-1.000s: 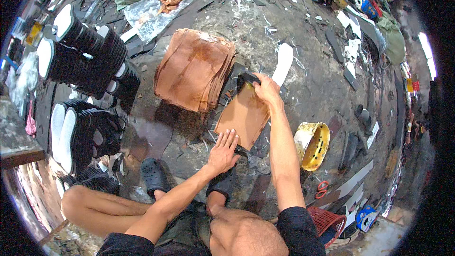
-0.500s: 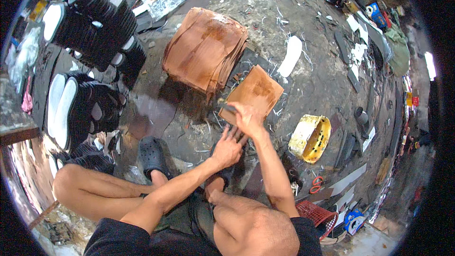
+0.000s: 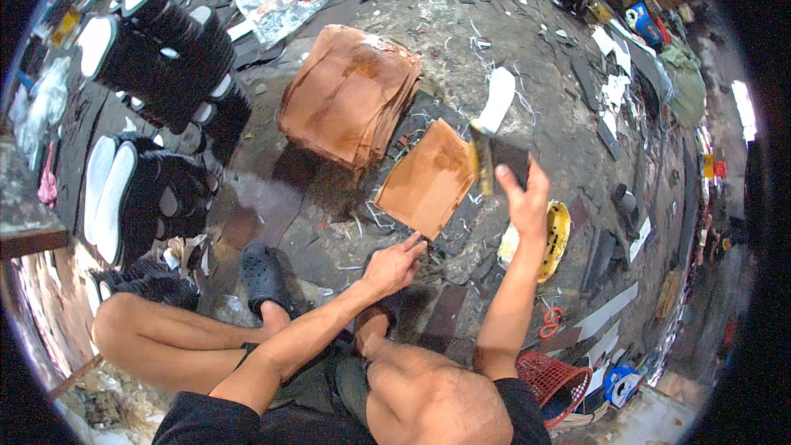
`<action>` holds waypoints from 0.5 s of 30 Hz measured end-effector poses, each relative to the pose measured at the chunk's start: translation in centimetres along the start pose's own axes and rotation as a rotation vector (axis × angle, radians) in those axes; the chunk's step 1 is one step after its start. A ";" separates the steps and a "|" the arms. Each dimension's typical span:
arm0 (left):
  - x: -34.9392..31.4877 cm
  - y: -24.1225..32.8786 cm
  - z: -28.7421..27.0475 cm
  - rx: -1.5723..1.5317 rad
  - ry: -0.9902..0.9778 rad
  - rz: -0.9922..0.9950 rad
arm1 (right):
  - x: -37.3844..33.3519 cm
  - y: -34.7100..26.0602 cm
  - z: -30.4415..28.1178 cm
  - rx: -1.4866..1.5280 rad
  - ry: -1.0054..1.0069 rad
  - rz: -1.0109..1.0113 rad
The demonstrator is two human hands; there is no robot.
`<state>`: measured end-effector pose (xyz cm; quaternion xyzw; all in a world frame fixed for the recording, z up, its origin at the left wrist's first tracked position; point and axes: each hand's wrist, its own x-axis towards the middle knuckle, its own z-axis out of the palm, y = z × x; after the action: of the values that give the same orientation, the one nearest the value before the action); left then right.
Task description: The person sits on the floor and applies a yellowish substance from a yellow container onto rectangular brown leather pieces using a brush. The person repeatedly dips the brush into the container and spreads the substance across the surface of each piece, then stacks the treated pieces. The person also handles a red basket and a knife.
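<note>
A brown sheet [image 3: 427,185] with a darker wet-looking patch lies on a small pile in front of me. My left hand [image 3: 394,267] has its fingers drawn together, the tips at the sheet's near corner. To the right of the sheet, my right hand [image 3: 527,198] grips a flat brush [image 3: 504,158], dark and wide with a yellowish edge, slightly blurred by motion. Below that hand stands a yellow-crusted tub [image 3: 558,239], partly hidden by my right forearm. A taller stack of brown sheets [image 3: 350,91] sits beyond, to the left.
Piles of black-and-white sole-shaped pieces [image 3: 107,198] stand at left. A white sole-shaped piece [image 3: 498,99] lies beyond the brush. Near my right arm are orange-handled scissors [image 3: 551,323] and a red basket [image 3: 556,379]. Scraps and threads litter the floor.
My right hand has moved right with the brush, off the sheet and toward the tub. My left hand's fingers, spread before, have come together at the sheet's near corner.
</note>
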<state>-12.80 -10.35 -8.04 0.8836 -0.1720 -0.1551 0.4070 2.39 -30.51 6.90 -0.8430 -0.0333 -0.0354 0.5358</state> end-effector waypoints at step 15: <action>4.2 2.0 1.9 0.113 -0.322 -0.115 | 2.6 14.6 4.9 -0.750 -0.024 -0.239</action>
<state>-10.14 -14.62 -8.24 0.8773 -0.1924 -0.3077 0.3141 6.49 -32.19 -8.05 -0.9708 -0.1222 -0.0976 0.1820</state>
